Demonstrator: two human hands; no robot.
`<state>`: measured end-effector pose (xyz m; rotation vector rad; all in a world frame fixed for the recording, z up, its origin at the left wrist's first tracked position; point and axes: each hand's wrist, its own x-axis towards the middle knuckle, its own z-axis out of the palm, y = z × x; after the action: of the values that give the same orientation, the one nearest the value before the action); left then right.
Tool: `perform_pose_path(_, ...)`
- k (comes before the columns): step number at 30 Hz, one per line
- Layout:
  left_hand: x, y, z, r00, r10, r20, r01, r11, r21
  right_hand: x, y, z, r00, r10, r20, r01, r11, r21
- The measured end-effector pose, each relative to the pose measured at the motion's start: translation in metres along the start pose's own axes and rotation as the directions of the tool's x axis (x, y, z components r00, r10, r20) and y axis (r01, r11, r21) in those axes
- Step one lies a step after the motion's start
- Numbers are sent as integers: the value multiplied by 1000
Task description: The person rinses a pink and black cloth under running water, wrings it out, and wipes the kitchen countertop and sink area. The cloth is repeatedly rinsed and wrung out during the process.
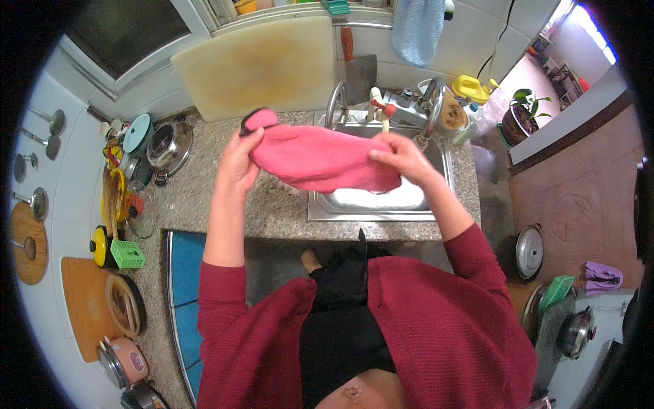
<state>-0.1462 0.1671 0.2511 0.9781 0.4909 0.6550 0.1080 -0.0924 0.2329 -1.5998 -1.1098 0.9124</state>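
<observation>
A pink cloth item (317, 158) is stretched between both hands above the front of the counter and the sink; its exact kind is unclear. My left hand (241, 158) grips its left end, beside a small pink part with a black edge (259, 120). At the other end, my right hand (403, 156) pinches the fabric between thumb and fingers. Behind and below the cloth lies a stainless steel sink (378, 212), partly covered by it. A curved metal faucet (437, 102) rises at the sink's back right, near a tap with a red part (383, 108).
A pale cutting board (255, 66) and a cleaver (360, 76) lean against the back wall. Lidded pots, including a steel pan (171, 148), stand at the left. A light blue towel (418, 33) hangs above. A yellow jug (471, 89) sits behind the sink at right.
</observation>
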Motion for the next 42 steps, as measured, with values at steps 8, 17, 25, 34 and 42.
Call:
perform_pose_path(8,3,-87,-13,902,-398,-167,429,778,459,18,-118,-12,892,-440,-99,352,817,-456)
perform_pose_path(17,-17,-92,87,889,4,458,-343,667,661,29,-150,4,927,-374,-18,322,820,-473)
perform_pose_path(25,-23,-107,95,936,-204,289,154,971,185,1,-138,-6,760,-595,-264,433,765,-477)
perform_pose_path(34,-12,-79,95,932,-142,335,185,978,-100,-58,-4,7,920,-368,-138,220,772,-596)
perform_pose_path(42,-23,-108,105,951,-294,94,306,859,-411,-27,-11,105,937,-183,-299,105,960,-259)
